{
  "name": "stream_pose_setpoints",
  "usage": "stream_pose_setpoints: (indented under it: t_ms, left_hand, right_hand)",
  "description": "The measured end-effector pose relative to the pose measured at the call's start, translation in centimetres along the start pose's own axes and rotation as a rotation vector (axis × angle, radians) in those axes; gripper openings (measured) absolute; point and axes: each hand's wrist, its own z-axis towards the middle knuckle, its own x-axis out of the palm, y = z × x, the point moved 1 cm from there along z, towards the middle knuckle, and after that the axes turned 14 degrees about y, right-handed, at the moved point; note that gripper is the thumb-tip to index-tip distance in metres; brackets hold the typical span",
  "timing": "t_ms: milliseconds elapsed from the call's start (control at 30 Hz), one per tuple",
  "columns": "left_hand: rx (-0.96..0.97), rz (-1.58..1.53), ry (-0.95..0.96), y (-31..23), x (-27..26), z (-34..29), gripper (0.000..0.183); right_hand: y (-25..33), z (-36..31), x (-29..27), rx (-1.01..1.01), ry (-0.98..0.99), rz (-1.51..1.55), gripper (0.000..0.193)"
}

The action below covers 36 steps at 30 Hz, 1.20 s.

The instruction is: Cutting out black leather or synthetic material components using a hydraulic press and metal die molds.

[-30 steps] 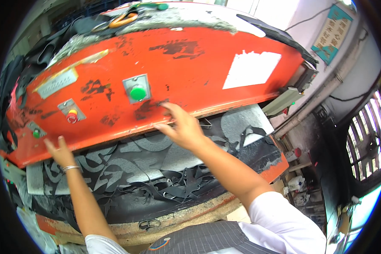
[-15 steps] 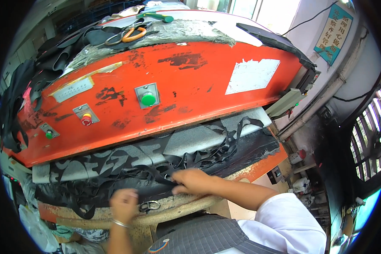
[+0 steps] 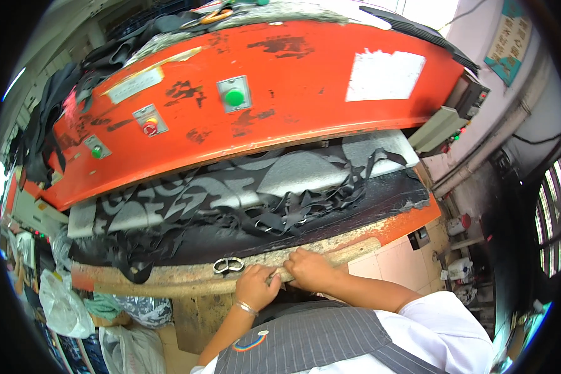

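Note:
My left hand (image 3: 256, 287), with a band round its wrist, is at the worn front ledge (image 3: 181, 280) of an orange-red machine, fingers curled in. A small greyish bit shows at its fingertips, too small to name. Close beside it on the right, my right hand (image 3: 309, 269) rests at the same ledge with its fingers bent closed; what they hold, if anything, is hidden. Left of my hands lies a small silvery metal piece with looped outlines (image 3: 229, 266). Beyond them, tangled black strips of cut sheet (image 3: 274, 215) cover a black sheet and a pale grey board (image 3: 305, 171).
The machine's orange-red front (image 3: 305, 81) rises behind the board, with a green button (image 3: 234, 97) and a red knob (image 3: 150, 127). A control box (image 3: 439, 128) sits at its right end. Plastic bags (image 3: 65, 305) stand low at the left.
My right hand has left the black strips and come back to the front ledge. My left hand has moved right, close beside it. The view has shifted, so the machine sits higher.

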Motion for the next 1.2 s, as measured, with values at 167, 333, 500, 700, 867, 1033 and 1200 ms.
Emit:
stream_pose_setpoints:
  t_ms: [167,333,500,700,867,1033,1200]
  left_hand:
    - [0.000,0.028,0.103,1.0,-1.3,1.2,0.021]
    - [-0.183,-0.220,0.465,0.8,-3.9,4.6,0.029]
    - [-0.110,-0.407,0.302,0.3,-5.7,9.7,0.016]
    - [-0.170,-0.596,-0.064,1.5,-8.3,14.9,0.019]
    - [-0.189,-0.792,-0.487,2.7,-13.7,17.1,0.033]
    - [-0.201,-0.990,0.017,1.9,-12.8,18.1,0.055]
    - [-0.421,-1.578,0.443,-2.0,-10.4,17.1,0.063]
  right_hand:
    - [-4.5,3.2,-4.6,-0.069,0.256,0.194,0.042]
    - [-17.3,11.3,-12.2,0.299,-0.335,0.012,0.076]
    - [-23.3,18.5,-15.2,0.563,-0.368,-0.125,0.094]
    - [-26.0,18.9,-14.8,0.295,-0.477,0.050,0.073]
    - [-21.5,13.8,-17.4,-0.255,-0.700,-0.012,0.067]
    - [-14.5,10.2,-17.2,-0.654,-0.627,-0.181,0.029]
    - [-12.7,7.3,-16.4,-0.780,-0.715,-0.301,0.025]
